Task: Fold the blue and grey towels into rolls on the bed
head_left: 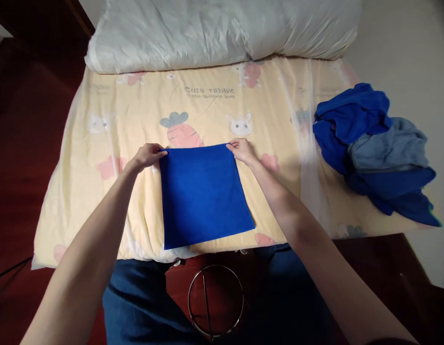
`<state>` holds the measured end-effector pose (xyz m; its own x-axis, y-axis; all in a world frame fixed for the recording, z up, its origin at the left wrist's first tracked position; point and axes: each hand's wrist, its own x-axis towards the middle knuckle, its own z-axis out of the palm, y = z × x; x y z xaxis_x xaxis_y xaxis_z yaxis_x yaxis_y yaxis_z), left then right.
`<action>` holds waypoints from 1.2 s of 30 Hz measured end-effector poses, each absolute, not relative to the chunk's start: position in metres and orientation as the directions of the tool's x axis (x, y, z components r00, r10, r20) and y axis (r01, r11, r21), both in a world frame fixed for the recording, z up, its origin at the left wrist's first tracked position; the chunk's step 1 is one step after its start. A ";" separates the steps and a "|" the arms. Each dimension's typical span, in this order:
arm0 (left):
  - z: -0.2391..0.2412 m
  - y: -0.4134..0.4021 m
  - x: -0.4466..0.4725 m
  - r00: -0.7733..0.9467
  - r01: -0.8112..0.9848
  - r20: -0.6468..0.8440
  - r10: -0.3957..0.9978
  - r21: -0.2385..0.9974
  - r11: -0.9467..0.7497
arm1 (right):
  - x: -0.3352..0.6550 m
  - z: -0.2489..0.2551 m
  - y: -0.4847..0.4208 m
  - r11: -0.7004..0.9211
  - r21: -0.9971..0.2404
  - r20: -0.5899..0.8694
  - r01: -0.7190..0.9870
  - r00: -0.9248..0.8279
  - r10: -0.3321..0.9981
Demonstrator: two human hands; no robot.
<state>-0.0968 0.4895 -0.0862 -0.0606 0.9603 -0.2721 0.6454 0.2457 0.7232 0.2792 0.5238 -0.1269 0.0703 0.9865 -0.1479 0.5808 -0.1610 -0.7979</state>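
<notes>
A flat, square blue cloth lies on the yellow rabbit-print bedding, its near edge by the front of the bed. My left hand pinches the far left corner between thumb and fingers. At the far right corner, my right hand grips the cloth in the same way. Between the two hands the far edge runs nearly straight. The fabric looks smooth, with a darker shade along its left and lower left part.
To the right, a crumpled pile of blue cloths includes a grey-blue cloth. A white rolled quilt spans the back of the bed. Below the bed edge, a round metal ring frame stands between my legs over the dark red floor.
</notes>
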 end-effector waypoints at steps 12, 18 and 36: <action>-0.104 0.510 -0.076 -0.252 0.703 0.000 0.968 0.688 0.183 | 0.271 -0.154 0.550 -0.118 -0.755 -0.001 0.645 0.178 0.984; -0.114 0.467 -0.023 0.009 0.866 0.293 0.956 0.476 -0.154 | 0.218 -0.132 0.488 0.290 -0.478 0.217 0.829 -0.208 0.954; -0.142 0.356 0.012 0.100 0.826 0.162 0.982 0.537 -0.172 | 0.236 -0.146 0.388 0.326 -0.378 0.068 0.866 -0.326 0.943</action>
<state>0.0121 0.3558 -0.1420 0.0995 0.9818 0.1618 0.8259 -0.1722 0.5369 0.2357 0.3879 -0.1461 -0.3256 0.9431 0.0676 0.8664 0.3262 -0.3780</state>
